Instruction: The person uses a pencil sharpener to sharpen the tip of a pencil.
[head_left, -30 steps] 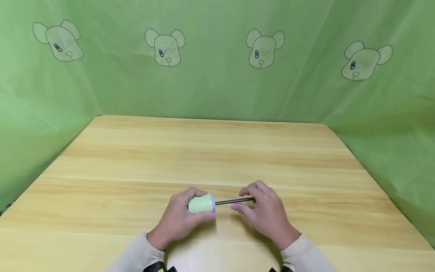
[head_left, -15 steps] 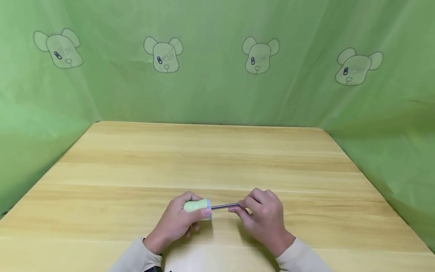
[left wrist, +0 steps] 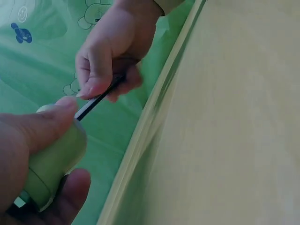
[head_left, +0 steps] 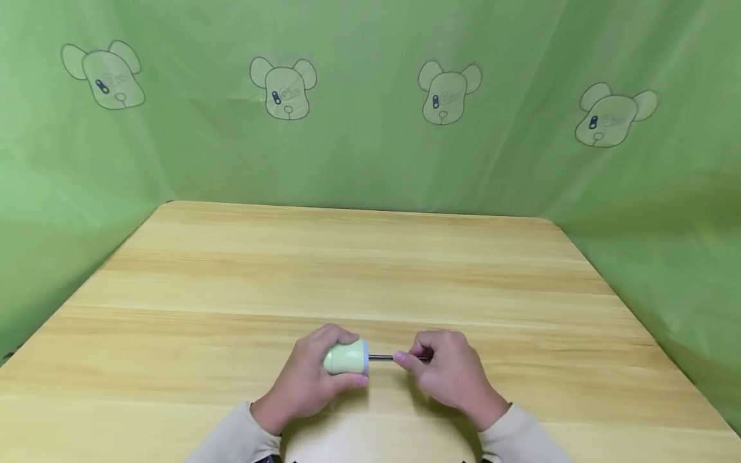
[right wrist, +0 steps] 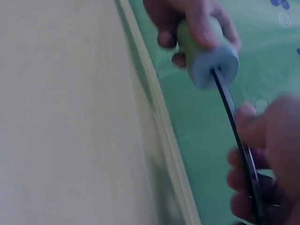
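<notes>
In the head view my left hand [head_left: 307, 378] grips a small light green cylinder [head_left: 344, 359] with a pale blue end face [right wrist: 215, 65]. A thin, glossy black pencil-like stick [head_left: 381, 357] goes into a hole in that face. My right hand [head_left: 456, 374] pinches the stick between thumb and curled fingers, a short way from the cylinder. The stick's far end runs back under the right palm, seen in the right wrist view. How deep the other end sits inside the cylinder is hidden.
Both hands are above the near part of a light wooden table [head_left: 347, 263]. A green curtain [head_left: 370, 154] printed with bear heads surrounds the table's back and sides. In the left wrist view the table edge [left wrist: 147, 115] runs diagonally beside the hands.
My right hand's grip on the stick has shifted and its fingers are curled more tightly than a second ago. The left hand has turned slightly and back, keeping hold of the cylinder.
</notes>
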Tool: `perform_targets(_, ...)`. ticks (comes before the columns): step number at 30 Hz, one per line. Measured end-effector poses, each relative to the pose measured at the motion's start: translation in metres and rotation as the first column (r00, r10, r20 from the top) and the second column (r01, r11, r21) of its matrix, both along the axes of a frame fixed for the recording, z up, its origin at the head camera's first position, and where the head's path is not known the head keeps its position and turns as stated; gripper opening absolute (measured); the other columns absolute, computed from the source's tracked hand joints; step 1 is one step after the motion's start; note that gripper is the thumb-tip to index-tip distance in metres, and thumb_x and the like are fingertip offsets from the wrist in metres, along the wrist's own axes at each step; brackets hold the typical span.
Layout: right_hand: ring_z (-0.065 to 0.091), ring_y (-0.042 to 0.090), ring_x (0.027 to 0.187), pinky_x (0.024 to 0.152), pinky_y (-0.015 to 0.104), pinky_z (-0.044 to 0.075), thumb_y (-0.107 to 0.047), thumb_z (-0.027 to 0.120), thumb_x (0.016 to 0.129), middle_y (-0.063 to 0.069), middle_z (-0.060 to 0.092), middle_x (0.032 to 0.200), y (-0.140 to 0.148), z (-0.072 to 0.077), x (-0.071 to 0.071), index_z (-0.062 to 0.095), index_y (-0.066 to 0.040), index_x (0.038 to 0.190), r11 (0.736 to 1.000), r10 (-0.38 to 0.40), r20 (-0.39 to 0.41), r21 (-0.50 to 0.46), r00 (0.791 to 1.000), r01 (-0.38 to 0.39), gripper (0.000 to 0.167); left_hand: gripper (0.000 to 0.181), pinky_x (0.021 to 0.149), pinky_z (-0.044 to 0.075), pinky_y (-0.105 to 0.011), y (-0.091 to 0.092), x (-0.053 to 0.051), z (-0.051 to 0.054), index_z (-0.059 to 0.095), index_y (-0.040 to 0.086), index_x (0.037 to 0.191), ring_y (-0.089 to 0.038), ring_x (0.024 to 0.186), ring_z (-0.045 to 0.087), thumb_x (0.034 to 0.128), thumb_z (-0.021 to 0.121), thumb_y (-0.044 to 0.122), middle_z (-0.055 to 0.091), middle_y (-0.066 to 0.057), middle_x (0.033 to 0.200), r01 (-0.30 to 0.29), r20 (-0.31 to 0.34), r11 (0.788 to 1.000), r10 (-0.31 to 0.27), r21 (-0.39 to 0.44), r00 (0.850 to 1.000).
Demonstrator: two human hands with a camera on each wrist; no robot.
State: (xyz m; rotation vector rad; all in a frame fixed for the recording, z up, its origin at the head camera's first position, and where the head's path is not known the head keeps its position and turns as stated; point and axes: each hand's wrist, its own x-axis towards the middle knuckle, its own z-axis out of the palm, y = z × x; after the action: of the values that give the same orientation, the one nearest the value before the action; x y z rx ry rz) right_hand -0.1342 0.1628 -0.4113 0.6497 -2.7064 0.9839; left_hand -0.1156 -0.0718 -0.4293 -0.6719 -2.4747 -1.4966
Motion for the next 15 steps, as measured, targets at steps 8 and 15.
perform_targets(8, 0.053, 0.007, 0.064, 0.058, 0.024, 0.045, -0.023, 0.092, 0.056, -0.005, 0.06, 0.078, 0.0013, -0.0089, -0.0044, 0.07, -0.011, 0.078, 1.0, -0.005, -0.523, -0.009, 0.852, 0.0, 0.033, 0.045, 0.049, 0.05, -0.028, 0.0027, 0.0013, 0.0028, 0.064, 0.006, 0.11, -0.015, 0.063, 0.055, 0.076, 0.084, 0.027, 0.06, -0.002, 0.083, -0.063, 0.185, 0.991, 0.042, 0.114, 0.982)
perform_targets(15, 0.054, 0.012, 0.059, 0.057, 0.03, 0.044, -0.03, 0.086, 0.07, -0.005, 0.058, 0.072, -0.002, -0.0072, -0.0067, 0.068, -0.011, 0.07, 0.998, 0.031, -0.68, -0.021, 0.732, -0.062, 0.026, 0.044, 0.037, 0.047, -0.029, 0.0007, 0.0003, 0.0065, 0.062, 0.002, 0.11, -0.018, 0.05, 0.054, 0.0792, 0.08, 0.028, 0.06, -0.01, 0.068, -0.069, 0.369, 0.976, -0.013, 0.206, 0.929)
